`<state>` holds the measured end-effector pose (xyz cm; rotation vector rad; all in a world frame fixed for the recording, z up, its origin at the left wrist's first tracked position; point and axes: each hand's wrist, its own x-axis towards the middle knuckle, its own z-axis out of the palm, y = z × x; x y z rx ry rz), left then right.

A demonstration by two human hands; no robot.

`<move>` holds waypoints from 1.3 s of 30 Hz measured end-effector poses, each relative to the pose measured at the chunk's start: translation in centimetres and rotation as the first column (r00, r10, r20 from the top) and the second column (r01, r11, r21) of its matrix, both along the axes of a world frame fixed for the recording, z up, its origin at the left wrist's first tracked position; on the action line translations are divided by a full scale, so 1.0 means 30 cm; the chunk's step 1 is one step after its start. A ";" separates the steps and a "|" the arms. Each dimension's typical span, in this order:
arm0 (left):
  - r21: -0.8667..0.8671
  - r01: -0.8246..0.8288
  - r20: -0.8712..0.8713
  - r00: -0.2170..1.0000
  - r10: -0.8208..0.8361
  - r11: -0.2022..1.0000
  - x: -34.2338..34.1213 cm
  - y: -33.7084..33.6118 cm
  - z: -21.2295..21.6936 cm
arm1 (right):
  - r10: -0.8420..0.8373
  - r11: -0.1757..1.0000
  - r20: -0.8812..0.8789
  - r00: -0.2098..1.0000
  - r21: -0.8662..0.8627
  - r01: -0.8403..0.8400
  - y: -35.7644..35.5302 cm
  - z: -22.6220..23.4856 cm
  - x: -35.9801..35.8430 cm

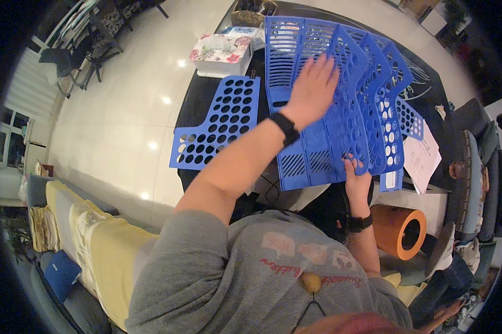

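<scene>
Blue rack (312, 139) is over the black table (189, 109), loose perforated panel (219, 129) just to its left. Left hand (316, 86) is over the rack, fingers slightly apart, contact unclear. Right hand (358, 176): fingers clamped on rack's lower edge.

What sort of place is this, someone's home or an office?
Most likely a home living room: a yellow throw covers a long sofa-like seat, a floral-patterned box sits on the dark table, and the floor is pale and glossy.
</scene>
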<state>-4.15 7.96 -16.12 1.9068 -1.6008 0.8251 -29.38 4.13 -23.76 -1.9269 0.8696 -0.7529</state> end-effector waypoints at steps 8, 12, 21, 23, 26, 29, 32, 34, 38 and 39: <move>0.406 -0.010 -0.098 0.994 0.055 0.914 0.286 -0.204 0.364 | -0.003 0.999 0.009 1.000 -0.035 0.003 0.015 -0.029 0.000; 0.380 -0.022 -0.199 0.974 0.105 0.925 0.346 -0.224 0.360 | -0.035 0.999 -0.024 0.999 0.011 0.035 0.024 -0.007 0.001; 0.364 0.057 -0.227 0.973 0.029 0.930 0.323 -0.218 0.354 | 0.254 0.944 0.091 0.963 -0.241 -0.227 -0.120 0.556 0.136; 0.375 0.040 -0.305 0.949 0.083 0.926 0.312 -0.204 0.362 | 0.170 0.861 -0.134 0.976 -0.461 -0.214 -0.192 0.653 0.314; 0.395 0.009 -0.266 0.958 0.105 0.919 0.298 -0.194 0.368 | 0.031 0.790 -0.457 0.889 -0.533 -0.302 -0.295 0.714 0.582; 0.378 0.004 -0.253 0.962 0.099 0.926 0.301 -0.197 0.366 | 0.042 0.742 -0.610 0.792 -0.512 -0.434 -0.357 0.670 0.687; 0.372 0.006 -0.259 0.961 0.098 0.928 0.307 -0.206 0.349 | 0.063 0.755 -0.552 0.832 -0.519 -0.401 -0.401 0.621 0.692; 0.363 0.015 -0.278 0.956 0.093 0.932 0.321 -0.216 0.343 | 0.036 0.703 -0.485 0.874 -0.609 -0.367 -0.402 0.600 0.677; 0.362 -0.014 -0.263 0.958 0.116 0.932 0.355 -0.213 0.321 | 0.028 0.667 -0.449 0.893 -0.657 -0.352 -0.326 0.576 0.645; 0.371 -0.057 -0.254 0.954 0.160 0.927 0.373 -0.209 0.319 | 0.016 0.681 -0.453 0.891 -0.648 -0.341 -0.303 0.572 0.627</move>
